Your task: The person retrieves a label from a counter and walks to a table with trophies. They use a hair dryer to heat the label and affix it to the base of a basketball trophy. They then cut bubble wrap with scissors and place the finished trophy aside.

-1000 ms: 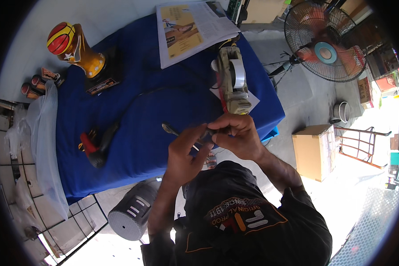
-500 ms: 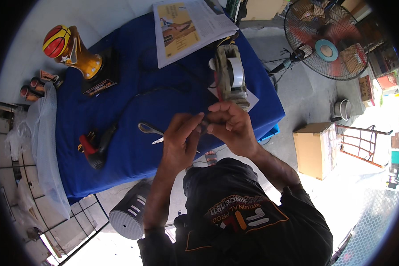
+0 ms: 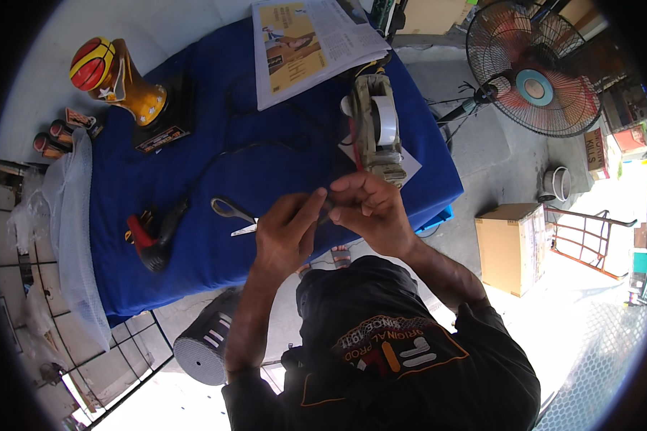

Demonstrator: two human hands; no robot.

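Observation:
My left hand and my right hand meet over the front edge of the blue-covered table. Their fingertips pinch a small dark piece between them; it is too small to tell what it is. A pair of scissors with dark handles lies on the cloth just left of my left hand, untouched. A beige tape dispenser with a white roll stands right behind my right hand.
A red-and-black corded hand tool lies at the table's left front. A basketball trophy and an open newspaper sit further back. A standing fan, a cardboard box and a grey bin stand on the floor.
The scissors have left my hands and now lie on the cloth to the left. Both hands have closed together on the small piece, a little nearer the tape dispenser.

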